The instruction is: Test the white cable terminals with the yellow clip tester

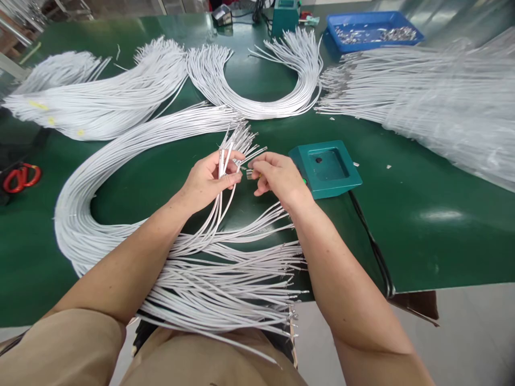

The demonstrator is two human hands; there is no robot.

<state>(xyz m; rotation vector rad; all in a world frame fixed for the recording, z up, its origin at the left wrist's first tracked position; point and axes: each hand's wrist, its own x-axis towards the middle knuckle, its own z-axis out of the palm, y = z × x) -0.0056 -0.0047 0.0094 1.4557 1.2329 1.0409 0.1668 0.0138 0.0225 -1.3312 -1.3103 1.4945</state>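
My left hand [205, 179] is closed around a few white cables [218, 210], their ends rising above the thumb and fingers. Close by on its right, my right hand [279, 176] pinches a small piece with flat metallic prongs [249, 174]. A bit of yellow shows at the fingertips there; the rest is hidden by the fingers. Behind both hands lie the metal-tipped ends of a curved bundle of white cables [76, 203]. That bundle bends round on the left, and its other ends fan out loosely below my hands, over the table's front edge.
Beyond my right hand sits a teal device [349, 174] with a recessed top and a black cord [372, 244]. More white cable bundles [261, 107] lie across the back. A blue tray [378, 19] holds small metal parts. Red-handled scissors [22, 178] rest at left on the green table [442, 246].
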